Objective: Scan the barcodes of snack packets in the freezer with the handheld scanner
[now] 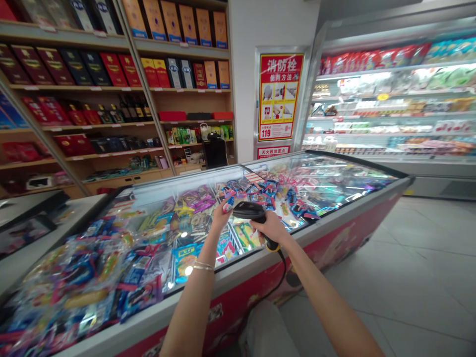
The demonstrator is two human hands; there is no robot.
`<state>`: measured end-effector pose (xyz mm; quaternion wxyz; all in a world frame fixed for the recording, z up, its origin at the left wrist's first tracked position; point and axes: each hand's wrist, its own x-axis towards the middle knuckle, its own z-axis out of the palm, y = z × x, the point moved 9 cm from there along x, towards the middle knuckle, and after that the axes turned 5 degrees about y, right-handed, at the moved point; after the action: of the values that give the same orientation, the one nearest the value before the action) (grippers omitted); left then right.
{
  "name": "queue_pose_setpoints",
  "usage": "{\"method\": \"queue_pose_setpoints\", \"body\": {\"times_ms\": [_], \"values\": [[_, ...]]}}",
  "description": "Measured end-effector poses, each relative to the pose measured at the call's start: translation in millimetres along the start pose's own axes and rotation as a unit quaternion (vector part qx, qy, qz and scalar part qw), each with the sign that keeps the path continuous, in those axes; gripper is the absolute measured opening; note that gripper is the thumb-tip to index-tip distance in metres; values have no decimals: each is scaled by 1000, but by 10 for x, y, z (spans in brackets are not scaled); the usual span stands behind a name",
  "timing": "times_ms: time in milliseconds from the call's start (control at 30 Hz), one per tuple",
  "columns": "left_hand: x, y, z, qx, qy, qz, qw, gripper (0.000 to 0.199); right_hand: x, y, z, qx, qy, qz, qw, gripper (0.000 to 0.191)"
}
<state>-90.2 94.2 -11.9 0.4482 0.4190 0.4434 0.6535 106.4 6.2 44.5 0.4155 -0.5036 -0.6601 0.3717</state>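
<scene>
My right hand (272, 228) is wrapped round the handle of a black barcode scanner (248, 210) with a yellow end, its cable hanging down. The scanner's head points left, close to my left hand (221, 216). In that hand I pinch a small blue and red snack packet (228, 205). Both hands are over a long chest freezer (256, 277) with a glass top and a red side. Many wrapped snacks (256, 191) are spread beyond my hands, and a large heap of clear and blue packets (89, 277) lies on the left part of the glass.
Behind the freezer stand wooden shelves (80, 88) of boxed bottles, and a red fire hydrant sign (280, 96) on the wall. A lit refrigerated display (394, 111) is at the far right, with a tiled floor (416, 263) before it. A counter (80, 203) adjoins at the left.
</scene>
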Motion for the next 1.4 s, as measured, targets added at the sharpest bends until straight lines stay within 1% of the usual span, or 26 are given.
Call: {"method": "queue_pose_setpoints", "body": {"times_ms": [33, 100, 133, 200, 300, 433, 567, 633, 700, 733, 767, 800, 833, 933, 1033, 1100, 1133, 1200, 1267, 1333, 1400], "values": [[1, 58, 12, 54, -10, 46, 997, 43, -7, -20, -5, -14, 0, 0, 1000, 23], [-22, 167, 64, 160, -32, 140, 977, 45, -23, -63, -17, -38, -1, -3, 999, 22], [-35, 193, 86, 193, -40, 169, 966, 46, -29, -80, -23, -47, -1, -4, 999, 21], [-48, 213, 112, 232, -52, 201, 950, 48, -36, -98, -25, -61, -3, -7, 998, 21], [-33, 205, 110, 264, -59, 209, 940, 49, -33, -71, -3, -67, -13, -9, 998, 23], [-4, 177, 108, 271, -62, 206, 938, 49, -29, -12, 11, -57, -14, -4, 998, 24], [-27, 178, 129, 282, -33, 200, 938, 48, -61, -7, 2, -9, 1, 8, 1000, 25], [-93, 264, 146, 302, -20, 207, 930, 47, -73, -24, 39, 35, 1, 8, 999, 26], [-206, 442, 143, 336, -21, 232, 913, 47, -62, -46, 117, 101, -2, 5, 995, 26], [-278, 563, 111, 357, -21, 248, 900, 48, -49, -61, 169, 142, -4, 3, 990, 25], [-356, 696, 41, 384, -16, 262, 885, 50, -33, -80, 234, 183, -7, 0, 983, 23], [-436, 832, -67, 414, -4, 271, 869, 52, -19, -109, 314, 223, -14, -4, 975, 22], [-516, 966, -223, 450, 17, 272, 850, 54, -9, -149, 410, 261, -26, -8, 965, 22], [-760, 1322, -884, 558, 104, 232, 790, 50, -30, -308, 785, 340, -79, -13, 937, 22], [-1017, 1589, -1599, 635, 174, 177, 732, 47, -99, -452, 1244, 380, -125, 4, 916, 21], [-1176, 1725, -1997, 668, 211, 155, 696, 50, -143, -510, 1581, 395, -147, 19, 907, 20], [-1249, 1781, -2158, 681, 227, 154, 679, 52, -163, -526, 1758, 402, -157, 28, 901, 19], [-1380, 1861, -2386, 704, 252, 168, 642, 56, -201, -532, 2115, 415, -181, 51, 890, 19], [-1489, 1871, -2519, 727, 267, 186, 604, 61, -237, -523, 2426, 425, -201, 71, 880, 19], [-1577, 1806, -2589, 747, 272, 193, 575, 68, -264, -500, 2640, 434, -205, 86, 873, 20], [-1652, 1701, -2620, 756, 270, 196, 564, 73, -284, -457, 2759, 449, -197, 104, 865, 21]]}}
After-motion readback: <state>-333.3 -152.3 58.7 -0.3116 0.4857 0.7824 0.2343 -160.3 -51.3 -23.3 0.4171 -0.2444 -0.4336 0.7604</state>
